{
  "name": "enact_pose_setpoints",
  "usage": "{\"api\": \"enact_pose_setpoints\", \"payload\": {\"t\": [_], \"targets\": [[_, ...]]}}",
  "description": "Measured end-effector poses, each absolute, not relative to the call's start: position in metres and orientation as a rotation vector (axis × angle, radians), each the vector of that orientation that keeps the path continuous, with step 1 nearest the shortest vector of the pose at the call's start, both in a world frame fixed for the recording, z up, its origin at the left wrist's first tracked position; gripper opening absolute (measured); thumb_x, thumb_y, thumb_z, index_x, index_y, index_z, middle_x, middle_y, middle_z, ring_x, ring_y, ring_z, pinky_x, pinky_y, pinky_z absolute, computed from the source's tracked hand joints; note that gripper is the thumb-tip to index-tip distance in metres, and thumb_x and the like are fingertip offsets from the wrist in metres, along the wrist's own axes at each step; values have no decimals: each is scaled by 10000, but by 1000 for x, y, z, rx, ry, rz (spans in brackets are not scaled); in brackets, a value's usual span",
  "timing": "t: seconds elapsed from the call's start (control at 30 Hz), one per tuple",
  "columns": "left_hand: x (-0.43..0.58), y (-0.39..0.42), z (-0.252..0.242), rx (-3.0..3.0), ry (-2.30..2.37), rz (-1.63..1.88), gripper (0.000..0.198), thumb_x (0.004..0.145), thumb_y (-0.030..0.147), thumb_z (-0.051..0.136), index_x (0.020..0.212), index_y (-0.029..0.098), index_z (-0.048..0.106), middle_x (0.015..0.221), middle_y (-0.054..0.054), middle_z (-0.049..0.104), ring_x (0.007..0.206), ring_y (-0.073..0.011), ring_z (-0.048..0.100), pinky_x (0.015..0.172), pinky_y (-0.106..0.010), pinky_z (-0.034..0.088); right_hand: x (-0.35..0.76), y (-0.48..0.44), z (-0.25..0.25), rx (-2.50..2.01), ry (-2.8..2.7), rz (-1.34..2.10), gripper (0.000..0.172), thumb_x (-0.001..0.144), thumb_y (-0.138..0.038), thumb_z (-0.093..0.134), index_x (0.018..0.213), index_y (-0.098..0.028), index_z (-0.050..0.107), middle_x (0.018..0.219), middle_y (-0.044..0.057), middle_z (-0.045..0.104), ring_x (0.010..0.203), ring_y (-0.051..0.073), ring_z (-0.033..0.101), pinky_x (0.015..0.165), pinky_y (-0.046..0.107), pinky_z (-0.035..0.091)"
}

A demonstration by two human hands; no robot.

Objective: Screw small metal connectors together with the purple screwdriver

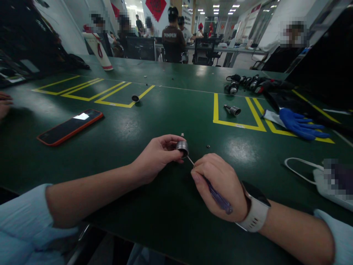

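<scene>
My left hand point(158, 154) pinches a small grey metal cylinder point(182, 147) just above the dark green table point(171, 110), fingers closed round it. A thin pin sticks up from the cylinder's top. My right hand point(220, 186) is closed on a small screwdriver point(217, 197) with a blue-purple handle. Its thin shaft points up and left, and the tip meets the cylinder's underside. A white watch sits on my right wrist. A tiny dark ring point(208, 146) lies on the table just right of the cylinder.
A red-cased phone point(70, 126) lies at left. A metal part point(232, 109) sits inside a yellow marked box, a small round cap point(135, 98) on another. Blue glove point(300, 124), black parts point(242, 82), white cable point(300, 167) at right. Another person's hand point(4, 103) far left. People sit beyond.
</scene>
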State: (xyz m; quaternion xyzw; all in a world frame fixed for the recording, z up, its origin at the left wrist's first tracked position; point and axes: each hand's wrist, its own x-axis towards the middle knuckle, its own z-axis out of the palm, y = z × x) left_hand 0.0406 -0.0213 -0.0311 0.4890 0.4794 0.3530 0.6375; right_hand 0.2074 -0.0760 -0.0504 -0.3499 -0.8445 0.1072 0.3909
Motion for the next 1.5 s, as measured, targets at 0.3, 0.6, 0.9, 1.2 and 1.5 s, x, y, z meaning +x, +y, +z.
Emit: {"api": "enact_pose_setpoints", "payload": {"t": [0.3,0.6,0.9,1.2,1.5], "targets": [[37,-18,-28,1031,1063,768,351,642,-12,676,957,134,623,923,-54,639,786,-144,627,700,-264,530,220,-75,-48,-988,-1707,810,281,880,-210,431,612,-185,513,528,-16,505,481,114,484,475,254,386],[37,-15,-27,885,1031,752,346,700,-49,588,997,122,633,1046,-85,633,853,-161,634,719,-261,565,220,-66,-52,-1097,-1540,1184,341,830,-275,463,502,-186,485,425,-55,408,387,80,390,380,211,280],[38,-15,-26,861,1029,757,318,706,-58,574,969,110,641,999,-83,642,821,-157,631,702,-269,570,217,-68,-50,-1038,-1662,1172,333,858,-257,437,538,-183,490,440,-52,440,417,81,429,416,209,319],[40,-16,-25,870,1038,763,311,695,-44,590,947,123,662,978,-77,653,838,-167,629,729,-291,553,209,-70,-40,-1007,-1839,983,342,864,-211,417,527,-184,468,465,-51,429,434,80,420,450,219,327],[38,-16,-25,892,1050,738,371,691,-51,577,1003,132,664,996,-67,672,862,-157,631,773,-261,535,196,-72,-42,-967,-1859,922,333,876,-208,419,549,-180,475,487,-44,446,452,83,441,474,229,343]]}}
